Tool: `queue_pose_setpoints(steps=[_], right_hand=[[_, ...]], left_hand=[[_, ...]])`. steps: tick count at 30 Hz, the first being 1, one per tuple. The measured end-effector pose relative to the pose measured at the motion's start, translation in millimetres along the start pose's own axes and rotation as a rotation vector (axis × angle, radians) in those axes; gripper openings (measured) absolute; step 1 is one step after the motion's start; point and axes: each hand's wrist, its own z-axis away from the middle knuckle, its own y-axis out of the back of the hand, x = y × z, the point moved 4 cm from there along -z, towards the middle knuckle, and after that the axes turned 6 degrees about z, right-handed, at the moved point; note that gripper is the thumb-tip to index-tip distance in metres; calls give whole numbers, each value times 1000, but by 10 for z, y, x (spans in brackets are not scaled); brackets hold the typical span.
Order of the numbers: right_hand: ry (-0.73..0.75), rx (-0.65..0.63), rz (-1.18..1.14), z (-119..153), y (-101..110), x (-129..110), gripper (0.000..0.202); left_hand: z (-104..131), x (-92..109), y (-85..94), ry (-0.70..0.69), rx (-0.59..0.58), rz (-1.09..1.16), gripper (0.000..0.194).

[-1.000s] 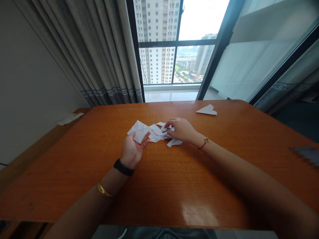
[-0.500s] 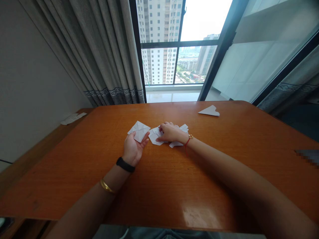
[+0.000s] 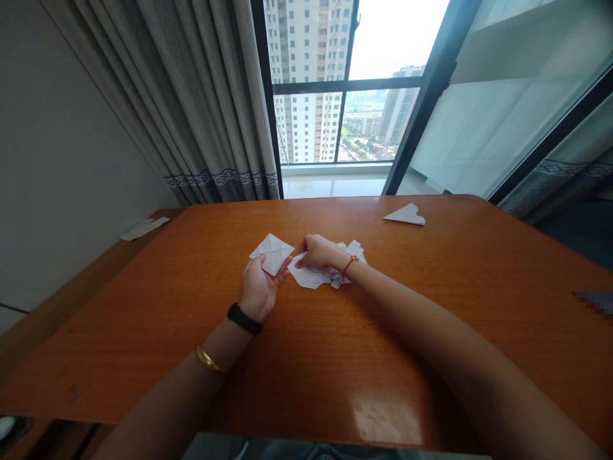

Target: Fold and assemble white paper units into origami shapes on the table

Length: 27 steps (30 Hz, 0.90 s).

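A folded white paper square (image 3: 271,253) with crossing creases rests in my left hand (image 3: 261,287). The thumb lies on its lower left edge and the fingers are beneath it. My right hand (image 3: 323,250) is bent over a pile of white paper cut-outs (image 3: 311,277) just to the right of the square. Its thumb and fingertips close on the left part of the uppermost piece. The hand and wrist hide the middle of the pile, while notched paper edges show beyond the wrist.
A folded white paper wedge (image 3: 407,215) lies near the far right edge of the wooden table (image 3: 306,358). Crumpled paper strips (image 3: 143,228) lie on the ledge at the left. A dark, pixelated object (image 3: 598,301) is at the right edge. Curtain and window stand behind.
My right hand has shifted left over the pile, its fingers now closer to the left piece, and the pieces lie more bunched together. My left hand still holds the paper square.
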Motion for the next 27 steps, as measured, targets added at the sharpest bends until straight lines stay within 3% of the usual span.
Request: queue_pose_setpoints(steps=[5,10,16,20,23,27], right_hand=[[53,-6,-56,-10,44,-19,61],[58,20,-251,-35,56,-35,40],[-23,245,-628,35,232,195,20],[-4,358,-890,437,404,331,25],[57,162,-1358,877,318,344,36],[-20,14,-1567,1356,55,381,37]], left_hand=[[2,-5,-8,-10,-9,-17,19],[0,27,-7,-54,0,-35,19],[-33,88,5,-145,6,-78,17],[25,9,-34,-117,-77,-160,13],[159,-138,-118,5,-284,-295,21],[374,-304,-184,110,-504,-454,37]])
